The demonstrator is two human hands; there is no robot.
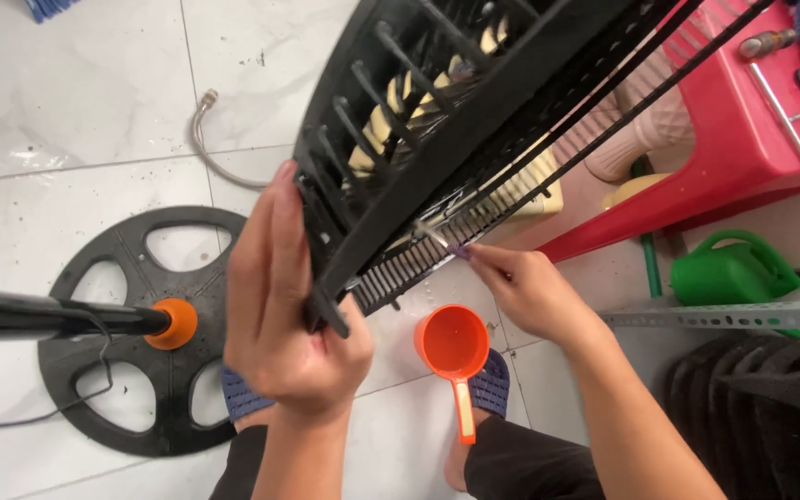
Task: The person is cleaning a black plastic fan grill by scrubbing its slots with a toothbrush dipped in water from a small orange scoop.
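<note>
A: We are looking down at a black fan grille (474,120) filling the upper centre of the frame, tilted, with its rim running from the lower centre up toward the upper right.

B: We are gripping its lower rim with the left hand (284,306) at centre frame. The fingers (266,241) are lying flat and pressed together along the outside of the rim, and the thumb is wrapping the edge beneath.

A: The right hand (525,287), just right of centre, is pinching a thin brush-like tool (437,236) between fingertips. Its tip is touching the ribbed slots of the grille. We cannot tell the exact kind of tool, since it is blurred.

B: Below the grille, at lower centre, an orange scoop (454,350) is lying on the white tiled floor (67,102) between our two feet in blue slippers (493,384).

A: At the left of the frame, a round black fan base (131,370) is resting flat, with a black pole (39,315) ending in an orange collar (176,323).

B: A red plastic stool (743,139) is occupying the upper right, and a green watering can (729,273) is sitting just below it. A metal hose (210,148) is curving across the floor at upper left of centre.
</note>
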